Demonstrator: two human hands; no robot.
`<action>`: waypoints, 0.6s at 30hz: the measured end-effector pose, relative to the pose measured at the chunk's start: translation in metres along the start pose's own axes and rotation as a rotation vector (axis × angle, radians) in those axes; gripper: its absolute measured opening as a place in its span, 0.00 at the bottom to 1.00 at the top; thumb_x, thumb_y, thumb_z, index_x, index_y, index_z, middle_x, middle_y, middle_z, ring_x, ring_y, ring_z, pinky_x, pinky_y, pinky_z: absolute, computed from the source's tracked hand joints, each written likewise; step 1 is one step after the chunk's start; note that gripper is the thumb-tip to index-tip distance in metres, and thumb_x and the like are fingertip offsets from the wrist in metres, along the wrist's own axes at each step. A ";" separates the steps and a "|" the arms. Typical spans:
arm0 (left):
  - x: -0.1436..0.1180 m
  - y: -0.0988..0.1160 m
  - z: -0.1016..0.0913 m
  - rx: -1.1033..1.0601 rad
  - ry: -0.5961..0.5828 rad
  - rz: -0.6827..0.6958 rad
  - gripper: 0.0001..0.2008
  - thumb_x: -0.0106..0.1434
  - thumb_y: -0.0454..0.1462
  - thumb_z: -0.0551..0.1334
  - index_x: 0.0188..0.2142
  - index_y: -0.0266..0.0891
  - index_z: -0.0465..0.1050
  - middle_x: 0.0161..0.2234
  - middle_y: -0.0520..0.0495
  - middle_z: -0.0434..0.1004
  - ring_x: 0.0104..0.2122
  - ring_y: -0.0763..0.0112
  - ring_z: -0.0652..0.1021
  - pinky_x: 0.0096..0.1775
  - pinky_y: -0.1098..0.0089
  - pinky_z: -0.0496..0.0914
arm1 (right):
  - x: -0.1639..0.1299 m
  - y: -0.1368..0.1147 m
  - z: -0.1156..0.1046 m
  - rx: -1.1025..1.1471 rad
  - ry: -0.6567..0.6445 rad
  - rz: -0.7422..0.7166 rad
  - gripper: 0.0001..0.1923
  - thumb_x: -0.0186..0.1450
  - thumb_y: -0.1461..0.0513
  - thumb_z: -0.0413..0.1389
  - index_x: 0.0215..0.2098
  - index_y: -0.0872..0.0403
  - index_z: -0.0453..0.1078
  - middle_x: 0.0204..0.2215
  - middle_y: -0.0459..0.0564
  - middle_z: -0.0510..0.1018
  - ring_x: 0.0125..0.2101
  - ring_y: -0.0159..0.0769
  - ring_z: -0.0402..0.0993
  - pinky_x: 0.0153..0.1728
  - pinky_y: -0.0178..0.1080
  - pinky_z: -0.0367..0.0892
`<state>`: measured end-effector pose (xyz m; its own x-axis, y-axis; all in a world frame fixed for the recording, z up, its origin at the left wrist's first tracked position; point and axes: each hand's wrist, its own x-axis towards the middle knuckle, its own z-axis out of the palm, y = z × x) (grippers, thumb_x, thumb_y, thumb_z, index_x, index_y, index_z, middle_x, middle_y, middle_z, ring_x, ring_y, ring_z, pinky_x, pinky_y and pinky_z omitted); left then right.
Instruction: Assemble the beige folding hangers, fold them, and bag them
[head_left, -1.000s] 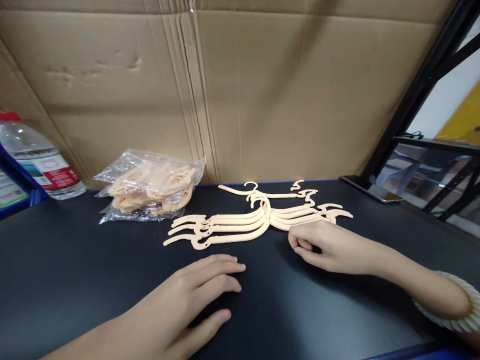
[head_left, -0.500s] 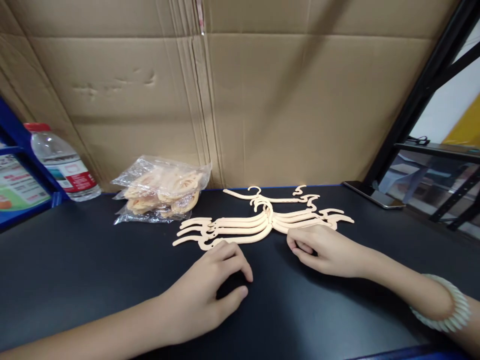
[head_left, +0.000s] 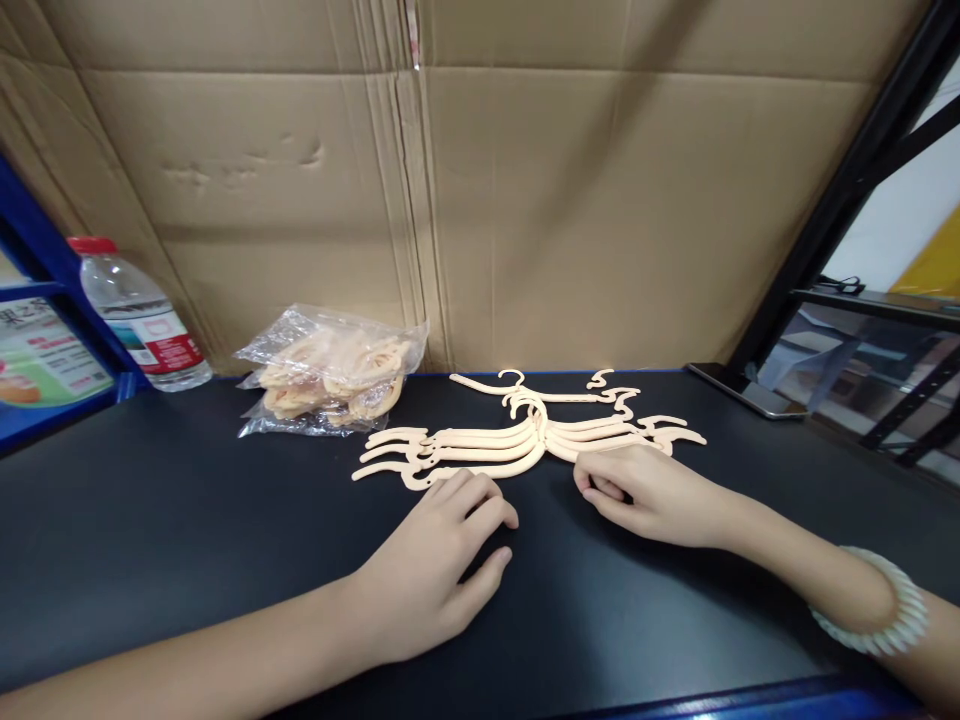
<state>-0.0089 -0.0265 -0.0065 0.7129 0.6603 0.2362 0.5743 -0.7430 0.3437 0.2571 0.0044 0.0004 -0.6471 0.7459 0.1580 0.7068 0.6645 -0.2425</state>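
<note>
Several cream plastic clothes hangers (head_left: 487,452) lie overlapping on the black table, their hooks bunched together in the middle. Just behind them rests another hanger (head_left: 555,397) with a one-sided arm and small hooks. My left hand (head_left: 457,560) lies in front of the left side of the stack, fingers bent and thumb apart, with nothing in it. My right hand (head_left: 637,495) is loosely curled at the front right of the stack. Its fingers are closed with nothing visible in them, and it hides part of the right hanger arms.
Clear plastic bags of cream hangers (head_left: 337,365) are piled at the back left. A water bottle with a red cap (head_left: 154,325) stands beyond them. A phone (head_left: 750,390) lies at the back right by a black metal frame (head_left: 840,200). Cardboard (head_left: 600,200) closes off the back.
My left hand has shifted slightly right and away from me, its fingers a little closer to the thumb. My right hand stays nearly still. The whole view has swung slightly.
</note>
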 end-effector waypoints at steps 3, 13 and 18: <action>0.001 0.000 0.000 0.000 0.000 0.005 0.09 0.63 0.32 0.54 0.43 0.41 0.66 0.42 0.46 0.68 0.42 0.63 0.68 0.45 0.61 0.64 | 0.000 -0.001 0.001 -0.002 0.000 0.008 0.05 0.61 0.68 0.50 0.28 0.53 0.62 0.18 0.38 0.61 0.20 0.27 0.54 0.23 0.32 0.50; -0.001 0.001 0.000 0.003 0.002 0.015 0.09 0.63 0.32 0.54 0.43 0.41 0.65 0.42 0.46 0.68 0.43 0.62 0.68 0.46 0.60 0.65 | 0.021 0.020 -0.009 0.158 0.224 0.101 0.07 0.65 0.64 0.48 0.32 0.54 0.67 0.26 0.45 0.73 0.26 0.29 0.67 0.27 0.31 0.61; -0.002 -0.001 -0.004 0.028 0.007 0.045 0.09 0.64 0.33 0.54 0.43 0.41 0.66 0.42 0.45 0.69 0.42 0.62 0.69 0.46 0.60 0.65 | 0.052 0.074 -0.032 -0.302 0.195 0.233 0.11 0.63 0.69 0.49 0.37 0.56 0.72 0.35 0.52 0.78 0.38 0.38 0.72 0.37 0.36 0.64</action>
<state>-0.0120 -0.0269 -0.0039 0.7354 0.6267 0.2578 0.5526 -0.7748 0.3071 0.2850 0.0934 0.0209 -0.4143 0.8530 0.3173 0.8986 0.4387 -0.0064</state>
